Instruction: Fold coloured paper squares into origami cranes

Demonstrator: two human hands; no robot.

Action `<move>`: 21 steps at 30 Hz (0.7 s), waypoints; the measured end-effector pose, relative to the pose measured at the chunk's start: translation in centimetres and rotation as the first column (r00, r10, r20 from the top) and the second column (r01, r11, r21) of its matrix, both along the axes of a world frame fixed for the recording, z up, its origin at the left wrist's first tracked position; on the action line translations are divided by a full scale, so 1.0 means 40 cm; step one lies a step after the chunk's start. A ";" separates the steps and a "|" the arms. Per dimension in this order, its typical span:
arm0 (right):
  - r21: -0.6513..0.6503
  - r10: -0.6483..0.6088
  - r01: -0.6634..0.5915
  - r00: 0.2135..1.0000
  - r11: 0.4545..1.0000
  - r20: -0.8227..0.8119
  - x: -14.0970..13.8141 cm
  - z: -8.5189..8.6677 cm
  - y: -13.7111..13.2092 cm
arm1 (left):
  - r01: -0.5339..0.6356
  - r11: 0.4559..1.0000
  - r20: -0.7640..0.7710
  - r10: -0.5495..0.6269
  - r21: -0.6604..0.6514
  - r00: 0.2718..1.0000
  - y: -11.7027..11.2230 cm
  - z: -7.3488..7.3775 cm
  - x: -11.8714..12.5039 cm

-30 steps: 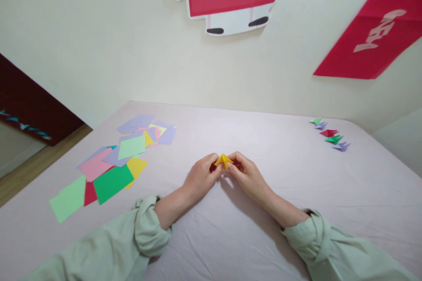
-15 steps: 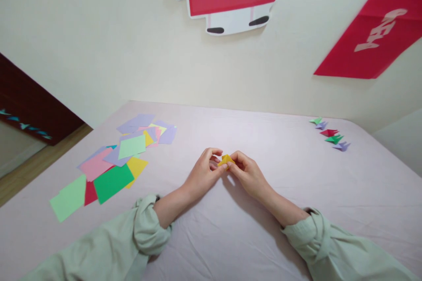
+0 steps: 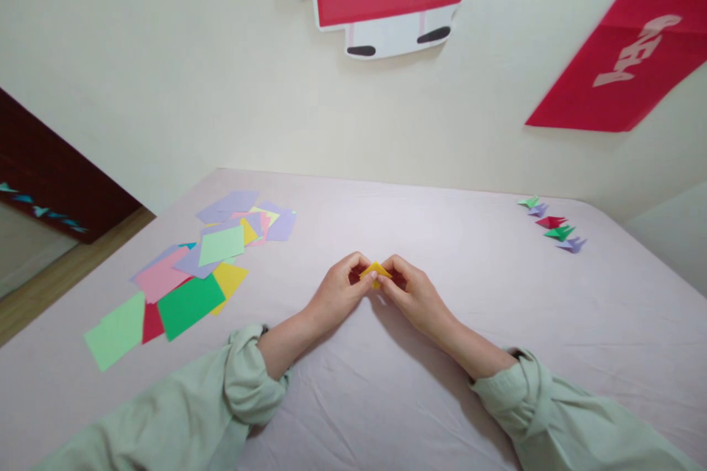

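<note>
A small piece of folded yellow origami paper [image 3: 376, 269] is held up between my two hands, its pointed top showing above the thumbs. My left hand [image 3: 343, 284] pinches its left side, thumb in front and fingers curled behind. On the right side my right hand [image 3: 412, 288] grips it the same way. Both thumb tips come close together at the front of the paper. Its lower part and the back are mostly covered by my fingers.
Loose coloured paper sheets, among them a green sheet [image 3: 191, 307] and a pink sheet [image 3: 163, 274], overlap at the left of the cloth-covered table [image 3: 353, 397]. Several folded paper cranes [image 3: 551, 222] stand in a row at the far right. A wall [image 3: 353, 125] rises behind.
My left fingers have closed in on the paper from a looser, more spread pose. The yellow paper now shows a flatter, wider peak and has shifted slightly left.
</note>
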State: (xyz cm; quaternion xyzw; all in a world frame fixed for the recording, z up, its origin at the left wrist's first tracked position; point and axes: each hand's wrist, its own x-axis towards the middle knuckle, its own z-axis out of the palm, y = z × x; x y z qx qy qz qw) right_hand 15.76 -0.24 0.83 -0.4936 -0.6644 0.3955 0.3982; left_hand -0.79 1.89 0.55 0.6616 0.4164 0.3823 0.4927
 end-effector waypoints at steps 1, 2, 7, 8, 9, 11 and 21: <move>-0.003 0.004 -0.004 1.000 1.000 0.007 -0.001 0.000 0.000 | 0.007 1.000 0.005 -0.007 0.001 1.000 0.000 0.001 -0.001; -0.008 0.011 -0.011 1.000 1.000 0.016 -0.001 0.001 0.000 | 0.013 1.000 0.010 -0.013 0.001 1.000 0.001 0.001 -0.001; -0.047 0.086 -0.084 0.996 0.995 0.031 -0.001 0.008 -0.002 | 0.032 0.999 0.045 -0.031 -0.014 0.999 0.004 0.005 -0.004; -0.039 0.094 -0.093 0.995 0.995 0.034 -0.001 0.010 -0.002 | 0.042 0.999 0.045 -0.042 -0.015 0.998 0.004 0.006 -0.004; -0.027 0.102 -0.101 0.994 0.995 0.040 -0.001 0.012 -0.002 | 0.055 0.998 0.041 -0.055 -0.014 0.998 0.004 0.006 -0.005; -0.008 0.123 -0.123 0.991 0.992 0.058 0.000 0.014 -0.001 | 0.083 0.997 0.026 -0.083 -0.004 0.996 0.003 0.007 -0.006; -0.056 0.084 -0.081 0.995 0.995 0.051 0.002 0.005 0.002 | 0.023 0.999 -0.025 -0.024 -0.028 0.999 0.007 0.017 -0.002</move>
